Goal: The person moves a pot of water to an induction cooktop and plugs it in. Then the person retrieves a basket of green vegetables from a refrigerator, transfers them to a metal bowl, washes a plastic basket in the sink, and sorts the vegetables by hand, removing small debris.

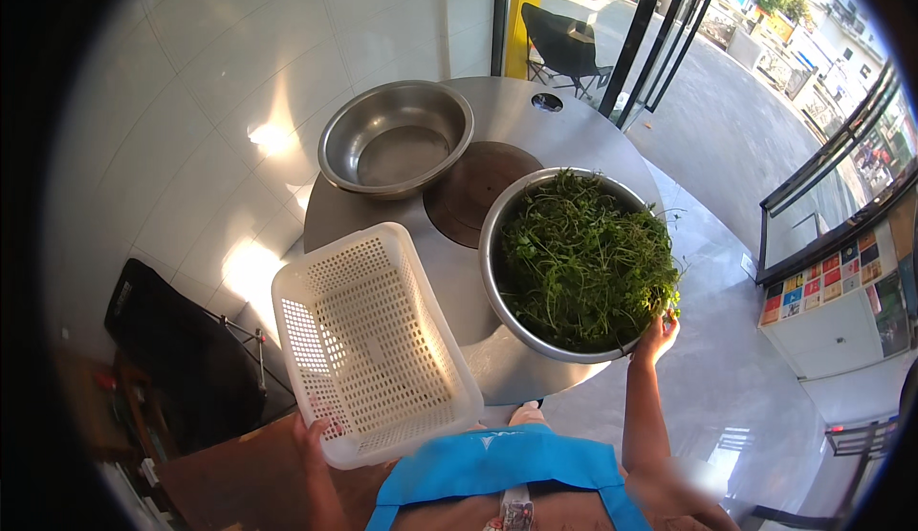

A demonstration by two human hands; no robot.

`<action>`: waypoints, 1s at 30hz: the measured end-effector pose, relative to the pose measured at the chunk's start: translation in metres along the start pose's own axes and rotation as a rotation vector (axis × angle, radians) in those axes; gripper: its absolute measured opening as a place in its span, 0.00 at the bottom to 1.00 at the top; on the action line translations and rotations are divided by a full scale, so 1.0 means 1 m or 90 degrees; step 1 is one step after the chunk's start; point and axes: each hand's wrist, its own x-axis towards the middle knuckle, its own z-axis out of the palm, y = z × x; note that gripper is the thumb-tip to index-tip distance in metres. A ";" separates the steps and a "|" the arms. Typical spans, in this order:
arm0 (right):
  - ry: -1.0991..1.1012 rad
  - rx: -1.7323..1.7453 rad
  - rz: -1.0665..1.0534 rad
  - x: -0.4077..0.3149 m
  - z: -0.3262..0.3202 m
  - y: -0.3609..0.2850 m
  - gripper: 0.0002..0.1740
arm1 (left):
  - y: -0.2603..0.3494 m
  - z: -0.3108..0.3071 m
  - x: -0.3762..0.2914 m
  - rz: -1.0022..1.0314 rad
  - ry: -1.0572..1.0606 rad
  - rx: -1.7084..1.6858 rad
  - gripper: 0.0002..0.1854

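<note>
My left hand point(313, 439) grips the near left corner of a white perforated plastic basket point(384, 337), which holds nothing and is tilted over the table's near left edge. At the near right rim of a stainless steel bowl point(495, 294) is my right hand point(656, 341), its fingers up by the stems; whether it grips the rim cannot be told. Leafy green herbs point(588, 266) are heaped in that bowl. A second, wider metal basin point(401, 147) stands empty at the back left of the table.
The round metal table point(459, 359) has a brown round centre plate point(473, 194) and a small hole at the back. A black folding chair point(186, 352) stands left, beside a tiled wall. Glass doors point(645, 51) stand open at the back right; a cabinet point(825, 337) is at the right.
</note>
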 end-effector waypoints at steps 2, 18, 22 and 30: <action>-0.061 0.061 0.041 0.003 0.007 -0.002 0.18 | -0.003 0.011 0.009 -0.028 -0.037 0.017 0.24; -0.540 0.076 0.158 0.031 -0.042 -0.012 0.30 | -0.016 0.037 0.068 -0.095 -0.073 0.260 0.12; -0.513 -0.197 -0.010 0.088 -0.057 -0.027 0.21 | -0.005 0.033 0.119 -0.087 0.022 0.406 0.21; -0.478 -0.086 -0.134 0.152 0.004 -0.127 0.12 | 0.050 0.225 0.144 0.395 -0.020 0.232 0.19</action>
